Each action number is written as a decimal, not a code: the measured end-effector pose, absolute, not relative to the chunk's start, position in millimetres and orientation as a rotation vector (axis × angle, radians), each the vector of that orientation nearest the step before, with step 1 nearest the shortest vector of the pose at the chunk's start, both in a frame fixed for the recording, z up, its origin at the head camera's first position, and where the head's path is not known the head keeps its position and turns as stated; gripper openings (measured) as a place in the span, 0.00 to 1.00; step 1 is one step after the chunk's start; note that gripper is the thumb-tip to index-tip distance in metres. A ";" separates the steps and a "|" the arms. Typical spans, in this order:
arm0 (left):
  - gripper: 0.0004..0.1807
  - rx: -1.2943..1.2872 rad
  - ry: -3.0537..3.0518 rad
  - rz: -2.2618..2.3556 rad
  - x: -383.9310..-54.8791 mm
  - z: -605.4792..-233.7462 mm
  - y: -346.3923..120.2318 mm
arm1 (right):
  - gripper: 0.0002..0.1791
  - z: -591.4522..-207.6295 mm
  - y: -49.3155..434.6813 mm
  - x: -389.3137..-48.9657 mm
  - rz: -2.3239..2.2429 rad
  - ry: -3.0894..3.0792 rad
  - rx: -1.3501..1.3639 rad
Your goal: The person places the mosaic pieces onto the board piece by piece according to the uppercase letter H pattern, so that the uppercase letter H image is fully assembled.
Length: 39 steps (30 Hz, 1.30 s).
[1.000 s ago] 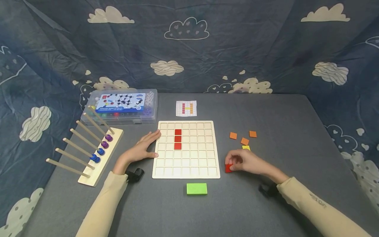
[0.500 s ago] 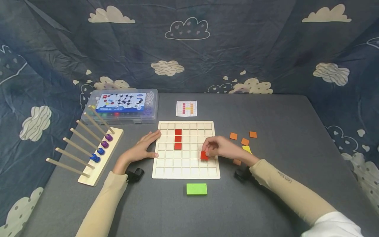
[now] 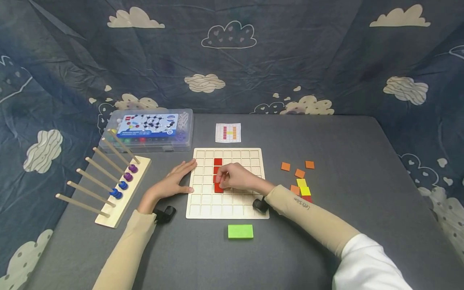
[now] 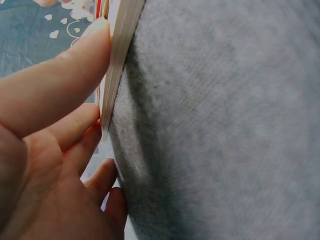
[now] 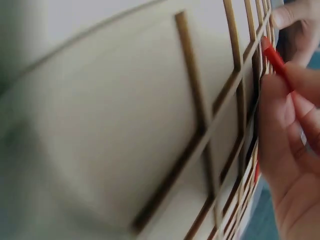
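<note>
A pale wooden grid board (image 3: 238, 210) lies in the middle of the table. My left hand (image 3: 174, 180) rests at its left edge, thumb and fingertips touching the side, as the left wrist view also shows. My right hand (image 3: 237, 177) reaches over the board and pinches a red square tile (image 3: 218, 188). In the right wrist view that red tile (image 5: 274, 56) is tilted between thumb and finger. It is at the lower end of a column of red tiles (image 3: 218, 161) set in the grid, partly covered by my fingers.
Right of the board lie several orange tiles (image 3: 285, 166), yellow tiles (image 3: 305, 191) and a red tile (image 3: 307, 198). A green block (image 3: 241, 231) sits in front, a pattern card (image 3: 228, 133) behind. On the left are a peg stand (image 3: 125, 189) and a clear plastic case (image 3: 185, 135).
My right hand has picked up the red tile from the table right of the board and carried it left across the grid to the red column. My left hand has stayed put.
</note>
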State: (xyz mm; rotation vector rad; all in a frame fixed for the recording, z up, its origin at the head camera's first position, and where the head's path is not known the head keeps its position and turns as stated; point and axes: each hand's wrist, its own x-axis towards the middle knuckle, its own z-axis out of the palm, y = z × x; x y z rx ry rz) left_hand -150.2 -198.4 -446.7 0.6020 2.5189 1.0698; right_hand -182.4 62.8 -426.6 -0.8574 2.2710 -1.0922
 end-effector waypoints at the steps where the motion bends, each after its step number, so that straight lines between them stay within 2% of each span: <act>1: 0.46 0.605 2.519 1.071 -150.2 -446.7 -198.6 | 0.06 -426.5 59.6 -181.8 -1.056 2.304 -0.875; 12: 0.45 0.603 2.514 1.075 -149.2 -446.1 -199.3 | 0.05 -421.3 49.2 -173.3 -0.838 2.514 -1.031; 19: 0.45 0.621 2.524 1.074 -149.3 -446.4 -200.0 | 0.02 -423.1 53.0 -172.8 -0.842 2.507 -0.977; 26: 0.45 0.608 2.514 1.075 -148.5 -444.3 -198.2 | 0.05 -425.7 62.6 -173.6 -1.010 2.456 -0.893; 32: 0.46 0.602 2.506 1.075 -148.6 -444.3 -197.4 | 0.03 -420.9 100.9 -175.1 -1.199 2.397 -0.762; 39: 0.46 0.589 2.504 1.067 -149.1 -444.6 -198.1 | 0.06 -425.2 176.6 -170.4 -1.387 2.301 -0.578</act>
